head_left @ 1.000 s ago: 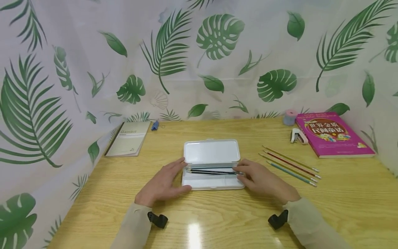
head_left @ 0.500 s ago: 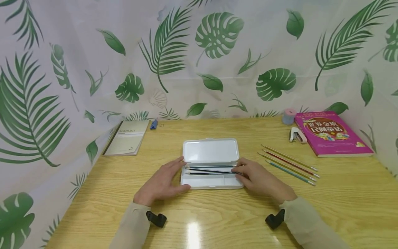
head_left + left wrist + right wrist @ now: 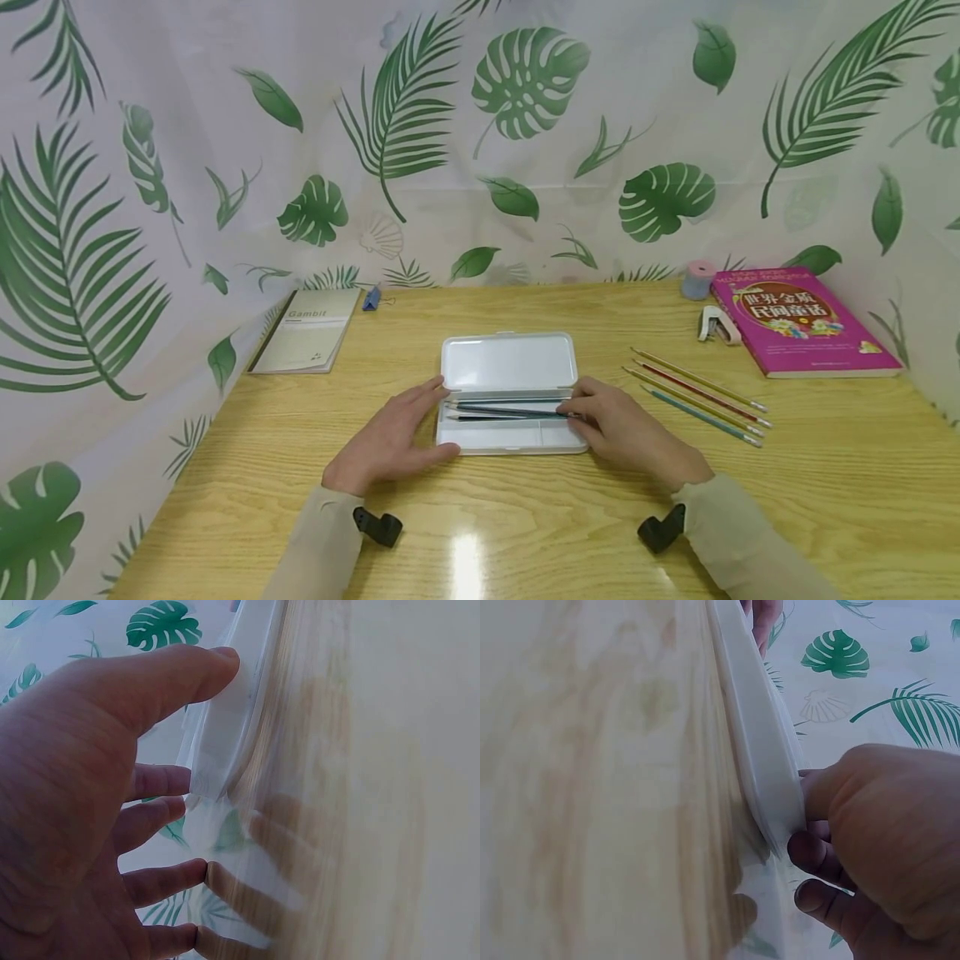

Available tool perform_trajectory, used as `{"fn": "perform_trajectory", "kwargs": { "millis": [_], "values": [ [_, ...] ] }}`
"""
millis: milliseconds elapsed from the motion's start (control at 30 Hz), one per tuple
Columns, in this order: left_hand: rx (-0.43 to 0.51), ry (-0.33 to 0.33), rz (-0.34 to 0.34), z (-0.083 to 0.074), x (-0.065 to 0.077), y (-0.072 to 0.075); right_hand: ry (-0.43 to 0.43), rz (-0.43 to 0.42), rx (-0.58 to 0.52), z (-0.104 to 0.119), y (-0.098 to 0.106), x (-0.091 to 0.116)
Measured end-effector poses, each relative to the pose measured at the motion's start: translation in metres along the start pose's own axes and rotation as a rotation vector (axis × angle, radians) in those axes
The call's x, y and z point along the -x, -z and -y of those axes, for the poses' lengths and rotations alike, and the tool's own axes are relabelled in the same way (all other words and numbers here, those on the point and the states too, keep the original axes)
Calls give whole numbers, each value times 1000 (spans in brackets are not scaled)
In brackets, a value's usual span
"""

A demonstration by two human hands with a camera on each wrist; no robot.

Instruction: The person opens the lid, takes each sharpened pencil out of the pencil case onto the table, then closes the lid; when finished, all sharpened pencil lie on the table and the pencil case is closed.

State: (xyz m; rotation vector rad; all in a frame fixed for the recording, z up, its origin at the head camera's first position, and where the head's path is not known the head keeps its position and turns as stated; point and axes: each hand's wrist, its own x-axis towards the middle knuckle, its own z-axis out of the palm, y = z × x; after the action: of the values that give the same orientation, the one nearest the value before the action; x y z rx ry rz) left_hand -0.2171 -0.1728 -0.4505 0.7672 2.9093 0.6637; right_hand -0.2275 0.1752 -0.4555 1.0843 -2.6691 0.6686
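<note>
A white pencil case [image 3: 495,438] lies with its lid raised on the wooden table. Several dark and teal pencils rest lengthwise in its rear part, their sharpened tips to the left. My left hand [image 3: 393,436] rests against the left end, thumb at the front corner and index finger near the hinge; its fingers are spread and fairly straight in the left wrist view. My right hand [image 3: 630,429] reaches over the right end and pinches the rear end of a dark pencil [image 3: 513,411]. In the right wrist view the case wall [image 3: 761,727] hides those fingertips.
Several loose pencils [image 3: 697,392] lie to the right of the case. Behind them are a stapler [image 3: 718,325], a pink-and-blue cylinder [image 3: 698,280] and a purple book [image 3: 806,325]. A notebook [image 3: 311,331] and a blue binder clip [image 3: 372,299] sit at the back left.
The pencil under my right fingers has turned or shifted slightly, and a gap has opened between the pencils in the case. My left hand keeps its place on the case.
</note>
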Motion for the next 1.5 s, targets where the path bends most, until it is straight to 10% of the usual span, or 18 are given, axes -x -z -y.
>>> {"fn": "perform_trajectory", "kwargs": {
  "millis": [967,1500],
  "values": [
    [11,-2,5,-3,2,0,-107,-24,-76,-1,1,2],
    [4,-8,16,-2,1,2,-207,-175,-261,-12,24,27]
  ]
}}
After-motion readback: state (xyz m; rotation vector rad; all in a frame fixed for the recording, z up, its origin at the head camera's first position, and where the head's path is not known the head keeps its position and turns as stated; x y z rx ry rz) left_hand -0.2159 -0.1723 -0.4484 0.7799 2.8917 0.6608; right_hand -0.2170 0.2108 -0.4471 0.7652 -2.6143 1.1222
